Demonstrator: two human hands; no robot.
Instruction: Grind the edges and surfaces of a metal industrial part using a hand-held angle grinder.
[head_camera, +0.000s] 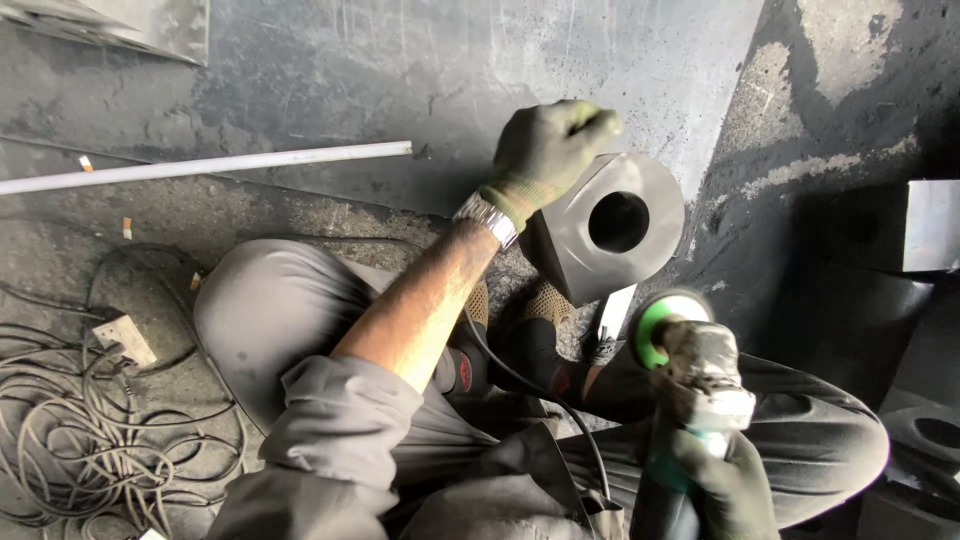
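Note:
My left hand (548, 150), in a green work glove with a wristwatch at the cuff, grips the top edge of a grey metal part (610, 225) that has a round hole in its face. The part stands on the dark floor between my feet. My right hand (722, 480), also gloved, holds an angle grinder (690, 370) with a green guard. The grinder's disc end sits just below and to the right of the metal part, close to its lower edge. The grinder's black cable runs back across my lap.
A long pale metal rod (200, 168) lies across the floor at upper left. A tangle of cables (90, 430) with a small socket box (125, 340) lies at left. More grey metal parts (925, 430) stand at right. A large steel sheet (450, 70) covers the floor ahead.

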